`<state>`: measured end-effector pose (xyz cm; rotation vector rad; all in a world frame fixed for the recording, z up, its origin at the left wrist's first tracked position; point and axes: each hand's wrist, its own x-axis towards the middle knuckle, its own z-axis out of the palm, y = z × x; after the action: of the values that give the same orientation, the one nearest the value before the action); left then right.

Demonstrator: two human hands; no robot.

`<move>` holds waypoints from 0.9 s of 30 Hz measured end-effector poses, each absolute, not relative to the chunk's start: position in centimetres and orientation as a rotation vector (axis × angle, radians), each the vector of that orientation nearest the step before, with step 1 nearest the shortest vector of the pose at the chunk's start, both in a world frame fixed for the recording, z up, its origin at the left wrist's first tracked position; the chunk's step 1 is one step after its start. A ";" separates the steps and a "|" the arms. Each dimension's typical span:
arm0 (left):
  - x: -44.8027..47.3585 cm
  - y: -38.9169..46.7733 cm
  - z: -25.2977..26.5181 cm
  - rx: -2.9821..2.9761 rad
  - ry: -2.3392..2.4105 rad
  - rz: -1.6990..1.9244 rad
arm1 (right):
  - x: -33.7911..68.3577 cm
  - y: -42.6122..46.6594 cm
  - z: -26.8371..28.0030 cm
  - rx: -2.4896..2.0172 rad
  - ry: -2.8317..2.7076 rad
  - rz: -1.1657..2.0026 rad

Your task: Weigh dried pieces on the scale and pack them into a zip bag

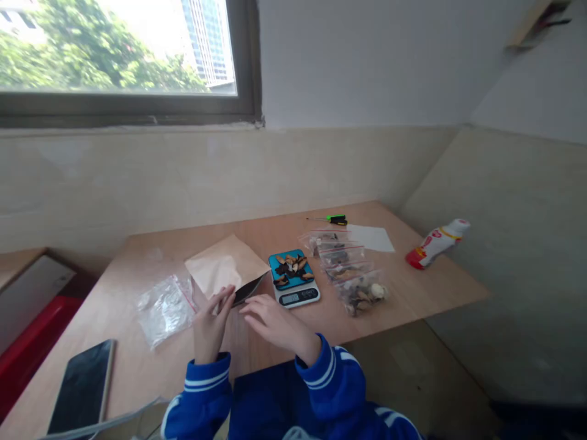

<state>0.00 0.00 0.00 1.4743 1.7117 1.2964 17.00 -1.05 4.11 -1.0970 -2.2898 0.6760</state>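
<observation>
A brown paper bag (224,260) lies on the table, its near mouth parted to a dark inside. My left hand (213,324) is closed on the left part of that mouth, fingers along the rim. Just right of the opening, my right hand (277,324) hovers palm down with its fingers stretched out, holding nothing I can see. Beyond it sits a kitchen scale (300,297) with a blue top. Several dark and tan dried pieces (291,267) are spread on its plate. The digits on the scale's display are too small to read.
Several zip bags of dried pieces (362,296) overlap right of the scale. Clear empty zip bags (165,311) lie left. A tablet (82,388) is at front left. Behind are a screwdriver (337,218) and white paper (371,238); a red-white bottle (435,244) is at right.
</observation>
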 end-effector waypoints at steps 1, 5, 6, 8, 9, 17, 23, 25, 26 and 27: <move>-0.1 0.4 -0.3 1.497 1.699 1.259 | 17.4 -1.2 4.2 -1.105 -2.282 0.685; -1.7 0.8 -2.1 1.581 1.717 1.151 | 19.0 -1.2 4.1 -1.150 -2.273 0.680; -2.4 0.8 -2.5 1.571 1.774 1.164 | 19.3 -1.1 3.9 -1.156 -2.265 0.678; -3.9 0.6 -3.4 1.534 1.936 1.197 | 19.9 -1.0 3.6 -1.168 -2.239 0.678; -4.7 0.6 -3.8 1.545 2.026 1.175 | 20.2 -1.0 3.5 -1.175 -2.227 0.682; -7.8 -0.1 -5.4 1.477 2.381 0.672 | 20.3 -1.3 3.1 -1.202 -2.229 0.752; -7.6 -0.5 -4.6 1.449 2.542 0.594 | 19.7 -1.7 3.0 -1.191 -2.253 0.809; -7.7 -0.6 -4.3 1.433 2.513 0.578 | 19.4 -1.9 3.1 -1.181 -2.257 0.853; -7.7 -0.7 -4.0 1.418 2.491 0.599 | 19.3 -2.0 3.2 -1.176 -2.256 0.877; -7.6 -0.8 -3.8 1.399 2.474 0.643 | 19.1 -2.1 3.2 -1.171 -2.254 0.899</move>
<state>-7.63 -0.79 -3.75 1.3991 2.4737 0.6432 19.13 -2.09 3.25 -1.1705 -2.2539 0.8989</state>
